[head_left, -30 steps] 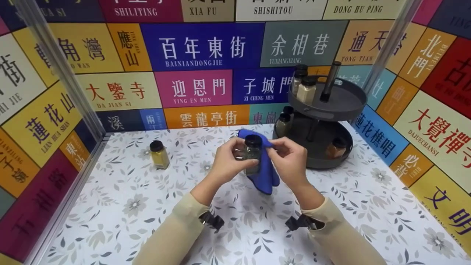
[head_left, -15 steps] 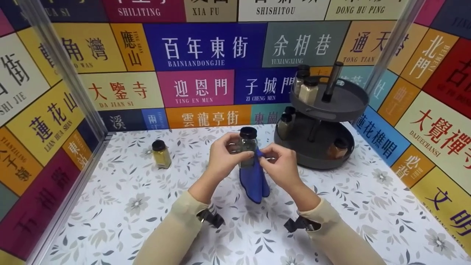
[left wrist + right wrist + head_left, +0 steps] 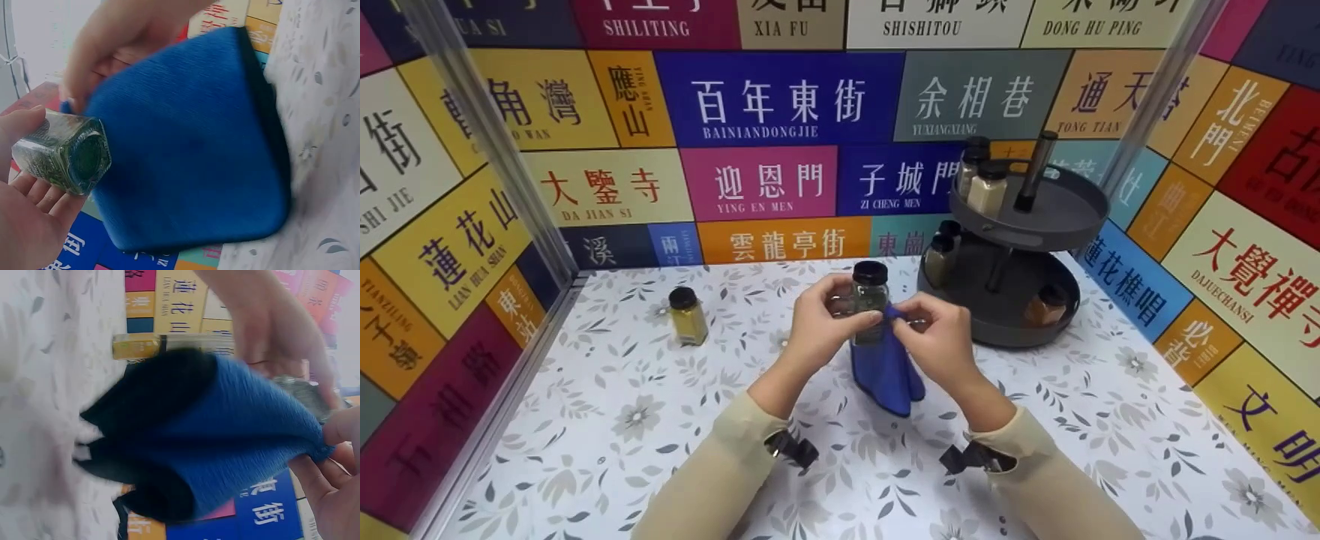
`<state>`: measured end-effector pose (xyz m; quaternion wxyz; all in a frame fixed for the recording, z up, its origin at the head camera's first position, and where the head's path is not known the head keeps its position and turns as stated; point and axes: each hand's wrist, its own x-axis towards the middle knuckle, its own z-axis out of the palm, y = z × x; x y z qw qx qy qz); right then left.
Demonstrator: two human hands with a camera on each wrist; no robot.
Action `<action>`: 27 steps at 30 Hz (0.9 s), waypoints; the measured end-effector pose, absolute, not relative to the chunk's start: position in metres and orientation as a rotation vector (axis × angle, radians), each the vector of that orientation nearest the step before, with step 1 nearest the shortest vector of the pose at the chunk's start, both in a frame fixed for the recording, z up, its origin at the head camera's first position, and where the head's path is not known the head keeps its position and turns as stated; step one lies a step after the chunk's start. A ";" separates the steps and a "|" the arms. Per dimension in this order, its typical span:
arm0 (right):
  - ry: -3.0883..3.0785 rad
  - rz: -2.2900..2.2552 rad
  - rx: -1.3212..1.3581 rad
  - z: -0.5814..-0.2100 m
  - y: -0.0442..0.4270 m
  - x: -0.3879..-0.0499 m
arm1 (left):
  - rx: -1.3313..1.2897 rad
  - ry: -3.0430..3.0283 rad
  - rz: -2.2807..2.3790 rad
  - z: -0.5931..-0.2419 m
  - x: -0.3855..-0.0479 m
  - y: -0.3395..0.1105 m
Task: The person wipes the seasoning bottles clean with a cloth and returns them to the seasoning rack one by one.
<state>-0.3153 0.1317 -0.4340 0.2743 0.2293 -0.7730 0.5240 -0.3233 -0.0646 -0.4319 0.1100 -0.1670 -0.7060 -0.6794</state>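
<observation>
My left hand [image 3: 825,319] grips a glass spice jar [image 3: 871,289] with a black lid, held upright above the table. Green flakes show through its glass base in the left wrist view, where the jar [image 3: 67,152] lies between thumb and fingers. Just right of the jar, my right hand [image 3: 937,330] pinches a blue cloth [image 3: 881,371] by its upper part. The cloth [image 3: 242,433] hangs down in folds, its dark-edged lower end loose. Whether the cloth touches the jar is hard to tell.
A jar of yellow spice [image 3: 688,319] stands on the flower-patterned table [image 3: 637,420] to the left. At the back right is a dark two-tier round rack [image 3: 997,334] bearing several jars. Panels with printed characters wall the table at the back and sides.
Over the past second the cloth has dropped from beside the jar's lid to hang below it. My right hand has come slightly lower and closer to the jar, which stays in my left hand.
</observation>
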 end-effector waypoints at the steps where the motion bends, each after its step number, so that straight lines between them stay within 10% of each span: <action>1: -2.055 1.408 0.612 -0.432 0.134 -0.315 | -0.499 -2.080 -2.005 -0.433 -0.323 -0.062; 27: -2.193 1.446 0.679 -0.441 0.131 -0.318 | -0.457 -2.050 -1.971 -0.430 -0.325 -0.070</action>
